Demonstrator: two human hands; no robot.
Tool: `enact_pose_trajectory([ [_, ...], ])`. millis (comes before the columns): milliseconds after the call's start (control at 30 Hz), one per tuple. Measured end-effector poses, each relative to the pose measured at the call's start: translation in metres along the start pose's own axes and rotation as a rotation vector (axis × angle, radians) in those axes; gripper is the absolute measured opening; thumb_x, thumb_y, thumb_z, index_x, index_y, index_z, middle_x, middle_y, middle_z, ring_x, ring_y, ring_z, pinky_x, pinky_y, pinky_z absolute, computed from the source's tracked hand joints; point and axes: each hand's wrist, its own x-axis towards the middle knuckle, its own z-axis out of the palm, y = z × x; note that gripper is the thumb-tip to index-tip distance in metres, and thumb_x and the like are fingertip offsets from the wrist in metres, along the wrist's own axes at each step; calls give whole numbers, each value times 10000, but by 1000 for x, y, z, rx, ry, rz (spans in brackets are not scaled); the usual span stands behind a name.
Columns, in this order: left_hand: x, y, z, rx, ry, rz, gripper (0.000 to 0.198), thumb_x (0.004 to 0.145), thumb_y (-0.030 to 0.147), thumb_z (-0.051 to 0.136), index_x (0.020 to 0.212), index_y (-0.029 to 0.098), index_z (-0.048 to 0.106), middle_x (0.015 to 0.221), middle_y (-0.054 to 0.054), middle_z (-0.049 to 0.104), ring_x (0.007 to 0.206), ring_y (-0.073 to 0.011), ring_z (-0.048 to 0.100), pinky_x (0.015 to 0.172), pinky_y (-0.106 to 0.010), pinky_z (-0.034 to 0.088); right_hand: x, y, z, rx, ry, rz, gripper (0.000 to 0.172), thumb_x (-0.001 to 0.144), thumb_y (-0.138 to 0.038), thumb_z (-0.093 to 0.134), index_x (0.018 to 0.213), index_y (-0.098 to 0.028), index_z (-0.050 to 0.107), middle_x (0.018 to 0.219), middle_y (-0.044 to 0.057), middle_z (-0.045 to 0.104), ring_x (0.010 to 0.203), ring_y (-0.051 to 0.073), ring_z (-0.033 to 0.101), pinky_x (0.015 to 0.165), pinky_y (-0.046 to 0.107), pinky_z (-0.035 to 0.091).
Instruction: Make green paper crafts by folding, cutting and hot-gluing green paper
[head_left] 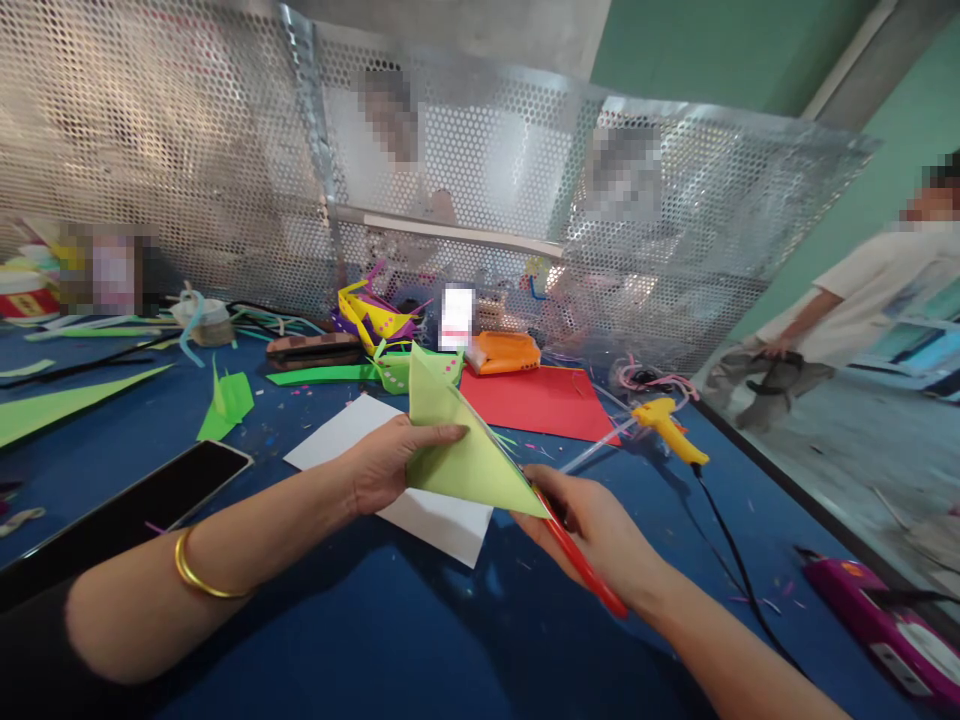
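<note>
Between thumb and fingers, my left hand [394,455] grips a folded light-green paper [469,465], shaped like a triangle, above the table. My right hand [585,520] is closed round scissors with red handles [581,565]. Their blades lie along the slanted right edge of the green paper and are mostly hidden by it. Under my left hand and the green paper lies a white sheet [450,530]. Behind it are a red sheet [536,400] and a green paper piece with pink dots [420,372].
A yellow glue gun [667,430] stands at right, its cord running toward a magenta power strip [870,620]. A dark tablet-like device [150,510] lies at left. An orange pouch [504,352] and a lit phone [456,315] sit before the perforated metal screen [480,180]. People are beyond.
</note>
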Motion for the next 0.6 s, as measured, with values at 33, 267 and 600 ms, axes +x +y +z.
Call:
enact_pose_trajectory([
  [33,0,0,0,-4,-6,-3,230,665,174,808,874,115,735,866,-99,770,765,-207,716,696,-274,572,0,0,0,-12,-1,-2,181,880,-396,498,892,-226,559,671,-16,579,578,137,493,525,229,323],
  [267,2,-1,-1,-9,-5,21,257,642,184,825,872,105,741,849,-113,768,759,-218,715,705,-288,574,2,1,-5,-64,-11,-5,146,861,-357,506,892,-228,566,684,-14,590,604,152,519,540,232,335],
  [600,-1,-15,3,69,-51,-55,327,633,236,829,922,114,737,942,-130,761,814,-238,706,740,-314,559,2,3,0,-32,14,-22,240,790,-171,493,973,-229,635,754,2,685,693,177,625,590,225,398],
])
